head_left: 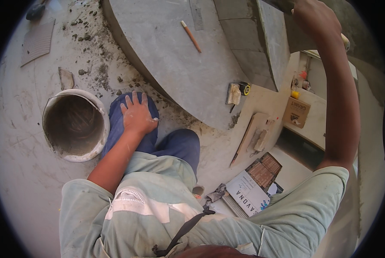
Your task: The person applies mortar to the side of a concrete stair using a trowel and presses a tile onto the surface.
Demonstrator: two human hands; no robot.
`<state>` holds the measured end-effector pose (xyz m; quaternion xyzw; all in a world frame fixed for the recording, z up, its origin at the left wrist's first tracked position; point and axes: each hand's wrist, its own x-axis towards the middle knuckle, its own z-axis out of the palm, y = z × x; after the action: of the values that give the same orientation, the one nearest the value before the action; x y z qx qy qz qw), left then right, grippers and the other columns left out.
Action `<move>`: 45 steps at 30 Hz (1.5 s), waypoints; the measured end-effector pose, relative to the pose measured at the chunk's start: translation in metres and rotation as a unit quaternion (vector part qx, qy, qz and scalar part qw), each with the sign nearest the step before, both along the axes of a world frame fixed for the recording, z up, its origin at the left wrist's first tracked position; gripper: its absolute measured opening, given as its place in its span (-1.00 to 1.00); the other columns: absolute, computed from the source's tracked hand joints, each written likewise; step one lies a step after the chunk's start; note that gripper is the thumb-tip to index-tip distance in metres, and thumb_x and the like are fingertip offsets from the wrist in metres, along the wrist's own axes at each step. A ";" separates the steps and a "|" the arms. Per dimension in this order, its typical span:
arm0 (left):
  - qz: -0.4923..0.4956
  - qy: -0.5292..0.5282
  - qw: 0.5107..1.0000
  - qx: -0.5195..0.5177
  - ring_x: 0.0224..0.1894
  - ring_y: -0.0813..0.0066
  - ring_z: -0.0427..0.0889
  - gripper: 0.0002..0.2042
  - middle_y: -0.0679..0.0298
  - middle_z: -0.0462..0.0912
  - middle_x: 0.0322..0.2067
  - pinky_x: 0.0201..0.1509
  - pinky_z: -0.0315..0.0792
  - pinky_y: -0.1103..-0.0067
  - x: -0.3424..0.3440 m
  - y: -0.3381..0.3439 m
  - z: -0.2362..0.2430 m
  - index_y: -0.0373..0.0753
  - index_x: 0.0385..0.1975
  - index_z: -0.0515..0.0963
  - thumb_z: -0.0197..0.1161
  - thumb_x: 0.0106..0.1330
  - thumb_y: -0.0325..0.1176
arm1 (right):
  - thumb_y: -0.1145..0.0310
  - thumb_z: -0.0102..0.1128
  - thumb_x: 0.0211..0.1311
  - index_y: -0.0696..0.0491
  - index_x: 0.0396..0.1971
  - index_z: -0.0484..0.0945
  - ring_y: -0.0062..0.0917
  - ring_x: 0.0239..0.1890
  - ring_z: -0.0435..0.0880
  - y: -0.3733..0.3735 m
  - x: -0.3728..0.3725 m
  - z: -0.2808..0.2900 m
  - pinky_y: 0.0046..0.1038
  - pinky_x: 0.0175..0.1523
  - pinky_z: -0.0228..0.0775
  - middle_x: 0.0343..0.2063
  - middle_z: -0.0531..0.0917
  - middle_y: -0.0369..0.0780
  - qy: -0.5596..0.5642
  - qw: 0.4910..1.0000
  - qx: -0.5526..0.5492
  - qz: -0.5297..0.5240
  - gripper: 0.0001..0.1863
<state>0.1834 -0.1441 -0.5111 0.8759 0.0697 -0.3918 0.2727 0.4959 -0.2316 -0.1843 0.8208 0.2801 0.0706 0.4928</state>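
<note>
My left hand [137, 117] rests with fingers spread on my blue-trousered knee [117, 114], beside a dirty white bucket [52, 129]. My right hand [314, 19] is raised at the upper right, fingers curled round something dark at the frame's top, too hidden to name; a pale rounded handle end [344, 41] shows behind my wrist. Near it stands a grey tiled upright block [248, 43] on a curved grey step [166, 51]. A pencil [190, 36] and a yellow-black tape measure [244, 89], beside a small pale block [233, 93], lie on the step.
A wooden float [257, 139] lies right of my knees. Printed tile boxes [246, 191] and a brown carton [295, 112] are farther right. Mortar crumbs [87, 38], a broken tile piece [66, 78] and a ridged board [36, 45] lie on the pale floor [24, 172].
</note>
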 end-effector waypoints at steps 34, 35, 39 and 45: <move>-0.011 0.002 1.000 -0.002 0.56 -0.19 0.05 0.00 -0.09 0.03 0.54 0.55 0.05 0.02 0.001 0.000 0.002 -0.21 0.54 0.10 0.47 0.12 0.02 | 0.46 0.03 0.22 0.16 -0.23 0.64 -0.05 -0.06 0.71 -0.028 -0.030 -0.011 -0.05 0.02 0.56 -0.17 0.73 -0.01 0.033 0.976 -0.048 -0.211 -0.77; -0.014 -0.001 1.000 -0.003 0.56 -0.19 0.04 0.00 -0.09 0.03 0.54 0.55 0.04 0.02 0.001 0.000 0.003 -0.21 0.54 0.10 0.47 0.12 0.02 | 0.47 0.04 0.20 0.17 -0.24 0.64 -0.05 -0.07 0.70 -0.028 -0.032 -0.007 -0.05 0.01 0.56 -0.18 0.73 -0.01 0.016 0.981 -0.017 -0.193 -0.77; -0.019 -0.007 1.000 -0.003 0.56 -0.19 0.04 0.01 -0.09 0.04 0.54 0.55 0.04 0.03 0.002 0.000 -0.002 -0.21 0.54 0.11 0.47 0.11 0.03 | 0.48 0.04 0.19 0.20 -0.30 0.64 -0.05 -0.08 0.71 -0.030 -0.027 -0.008 -0.05 0.00 0.56 -0.21 0.72 0.00 0.010 0.983 -0.019 -0.182 -0.80; -0.018 -0.005 1.000 -0.002 0.56 -0.20 0.03 0.01 -0.11 0.05 0.54 0.55 0.02 0.02 0.002 -0.005 -0.002 -0.21 0.54 0.12 0.45 0.10 0.05 | 0.56 0.06 0.11 0.20 -0.32 0.65 -0.05 -0.14 0.72 -0.038 -0.033 0.006 -0.10 -0.04 0.58 -0.26 0.72 0.02 0.053 0.979 -0.037 -0.191 -0.81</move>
<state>0.1851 -0.1488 -0.5130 0.8784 0.0516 -0.3924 0.2680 0.4627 -0.2698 -0.1783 0.8428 0.1465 -0.0788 0.5119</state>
